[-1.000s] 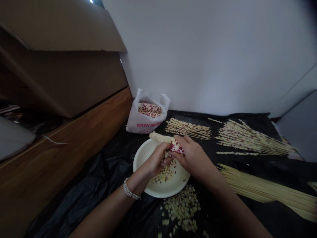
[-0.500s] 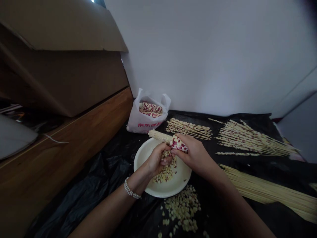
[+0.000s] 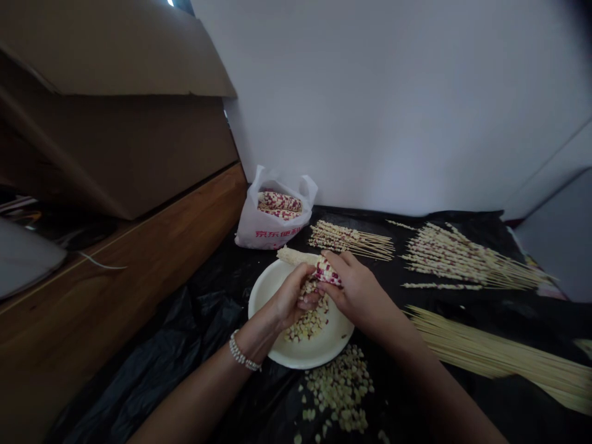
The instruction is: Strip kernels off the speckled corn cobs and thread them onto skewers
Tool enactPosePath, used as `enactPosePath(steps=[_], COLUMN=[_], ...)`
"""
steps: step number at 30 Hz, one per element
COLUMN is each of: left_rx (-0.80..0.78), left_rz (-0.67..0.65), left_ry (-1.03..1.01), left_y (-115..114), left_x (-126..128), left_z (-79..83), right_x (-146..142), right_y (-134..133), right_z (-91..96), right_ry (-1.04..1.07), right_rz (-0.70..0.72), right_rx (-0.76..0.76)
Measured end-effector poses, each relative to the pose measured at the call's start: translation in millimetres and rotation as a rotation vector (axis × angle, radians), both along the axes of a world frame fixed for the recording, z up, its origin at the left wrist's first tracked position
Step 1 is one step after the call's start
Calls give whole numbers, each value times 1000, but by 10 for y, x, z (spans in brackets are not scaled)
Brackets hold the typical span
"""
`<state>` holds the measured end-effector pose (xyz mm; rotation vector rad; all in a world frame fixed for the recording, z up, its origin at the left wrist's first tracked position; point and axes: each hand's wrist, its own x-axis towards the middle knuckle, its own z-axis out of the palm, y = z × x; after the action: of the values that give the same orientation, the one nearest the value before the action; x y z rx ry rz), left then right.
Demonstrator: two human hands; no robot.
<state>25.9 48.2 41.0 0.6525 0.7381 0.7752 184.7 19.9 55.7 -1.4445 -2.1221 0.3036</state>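
Observation:
An ear of corn (image 3: 328, 271) with white and purple kernels is held over a cream bowl (image 3: 272, 354). Its left part is a bare cob; kernels remain at the right end. My right hand (image 3: 358, 290) is closed around that kernelled end, thumb and fingers on either side. My left hand (image 3: 293, 299) presses its thumb against the cob where the kernels begin, its fingers curled below with loose kernels showing by them. More loose kernels (image 3: 305, 327) lie in the bowl. My left fingertips are partly hidden.
Behind the bowl stands a white plastic bag (image 3: 252, 225) of corn ears. To the right lie skewers threaded with kernels (image 3: 444, 256), a smaller such bunch (image 3: 337, 234) and bare sticks (image 3: 499, 345). Kernels (image 3: 340, 388) are scattered in front on black plastic sheeting (image 3: 185, 345). A cardboard box (image 3: 161, 142) is left.
My right hand and the ear's kernelled end have shifted slightly left, closer to my left thumb. The ear has tilted a little. My left hand stays nearly in place.

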Motion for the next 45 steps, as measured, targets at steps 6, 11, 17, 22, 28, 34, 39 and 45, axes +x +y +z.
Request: enactPosePath(steps=[6, 11, 17, 22, 28, 34, 39, 45], left_rx=[-68, -21, 25, 62, 78, 231, 279, 323], left_rz=[-46, 1, -70, -57, -51, 104, 167, 179], left_ry=[87, 118, 27, -4, -1, 145, 177, 131], left_y=[29, 18, 23, 4, 23, -22, -27, -60], left_x=[-11, -3, -53, -35, -47, 7, 63, 109], left_z=[39, -30, -1, 9, 25, 77, 47, 33], right_x=[-144, -98, 160, 212, 198, 152, 94, 72], right_y=[-99, -35, 118, 146, 131, 90, 62, 46], right_z=[91, 27, -41, -41, -8, 38, -2, -17], right_ry=[-193, -76, 351, 463, 485, 280, 238, 282], right_rz=[-8, 3, 85, 100, 89, 40, 53, 84], right_rx=[-8, -1, -22, -165, -81, 127, 68, -7])
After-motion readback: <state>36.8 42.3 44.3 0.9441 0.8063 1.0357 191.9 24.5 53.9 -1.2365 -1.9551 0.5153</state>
